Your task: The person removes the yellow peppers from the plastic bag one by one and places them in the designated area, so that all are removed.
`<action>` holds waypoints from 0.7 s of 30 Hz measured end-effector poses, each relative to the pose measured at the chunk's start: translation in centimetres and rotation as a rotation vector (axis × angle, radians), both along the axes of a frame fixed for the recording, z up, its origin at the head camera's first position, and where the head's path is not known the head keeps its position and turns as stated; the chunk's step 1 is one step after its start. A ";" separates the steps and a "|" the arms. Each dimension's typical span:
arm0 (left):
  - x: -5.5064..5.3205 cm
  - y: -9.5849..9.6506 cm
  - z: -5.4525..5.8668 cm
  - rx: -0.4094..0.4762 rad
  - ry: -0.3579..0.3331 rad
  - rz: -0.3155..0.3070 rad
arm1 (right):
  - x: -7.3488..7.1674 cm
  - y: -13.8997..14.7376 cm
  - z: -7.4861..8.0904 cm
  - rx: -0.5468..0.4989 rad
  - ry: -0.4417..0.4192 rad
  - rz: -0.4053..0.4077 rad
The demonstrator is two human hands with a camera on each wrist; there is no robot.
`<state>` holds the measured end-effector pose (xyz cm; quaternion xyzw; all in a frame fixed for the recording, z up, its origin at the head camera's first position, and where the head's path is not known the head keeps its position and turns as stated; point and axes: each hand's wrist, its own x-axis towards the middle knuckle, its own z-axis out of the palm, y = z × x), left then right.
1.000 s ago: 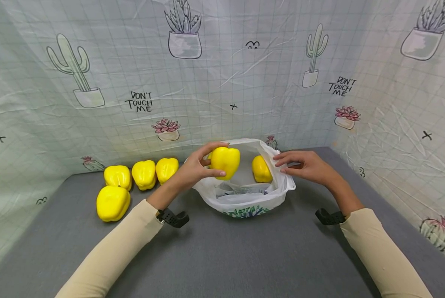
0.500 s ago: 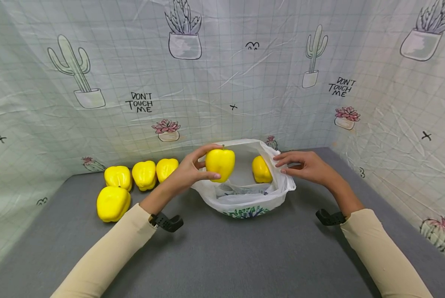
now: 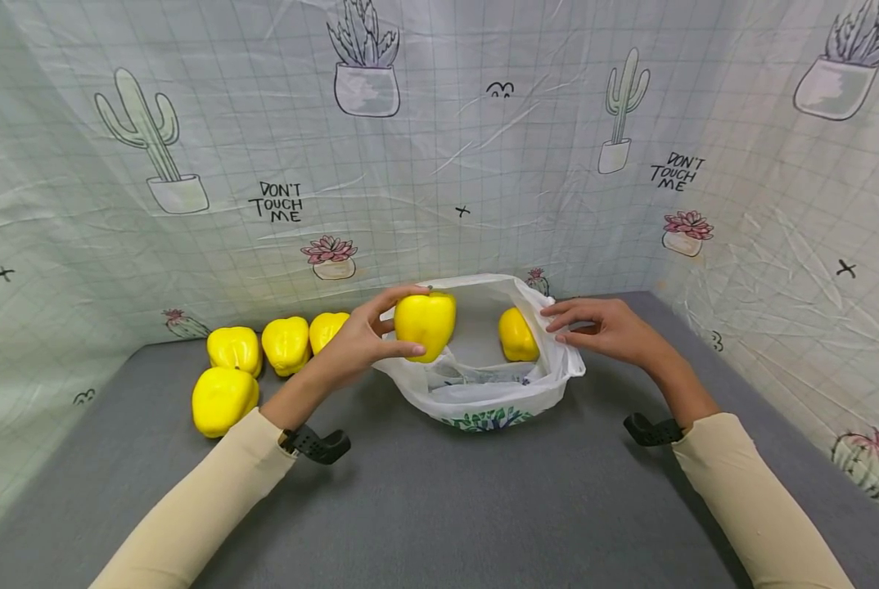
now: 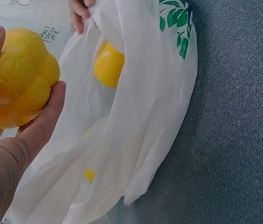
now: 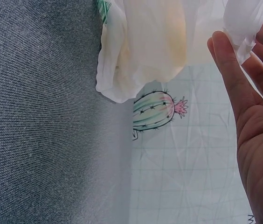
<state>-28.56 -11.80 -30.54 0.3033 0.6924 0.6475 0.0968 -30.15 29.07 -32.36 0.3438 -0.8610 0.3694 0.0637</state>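
Note:
My left hand [image 3: 366, 335] grips a yellow bell pepper [image 3: 425, 325] between thumb and fingers, raised over the left side of a white plastic bag [image 3: 421, 399]. In the left wrist view the held pepper [image 4: 19, 77] shows its lobed underside. The bag lies with its mouth spread wide, a green leafy print on its front. Inside, toward the right wall, rests another yellow pepper [image 3: 517, 335]. A small yellow patch [image 4: 89, 175] shows lower down the bag in the left wrist view. With thumb and fingertips, my right hand [image 3: 607, 329] pinches the bag's right rim [image 5: 243, 44].
Several yellow peppers [image 3: 286, 345] stand in a group on the grey table [image 3: 469, 507] left of the bag, one pepper [image 3: 224, 401] nearer the front. Behind the table hangs a cactus-print sheet [image 3: 425, 180], which also runs along the right side.
My left hand has drawn leftward with the pepper, from nearer the middle of the bag's mouth to its left side. My right hand stays at the rim.

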 end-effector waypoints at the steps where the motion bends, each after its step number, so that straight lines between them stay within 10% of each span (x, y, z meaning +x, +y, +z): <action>1: 0.1 -0.1 0.1 -0.001 -0.002 0.004 | 0.0 0.0 0.0 0.001 -0.002 -0.004; 21: 1.3 -2.3 0.6 -0.029 0.007 0.066 | -0.1 0.2 0.2 0.021 0.038 -0.027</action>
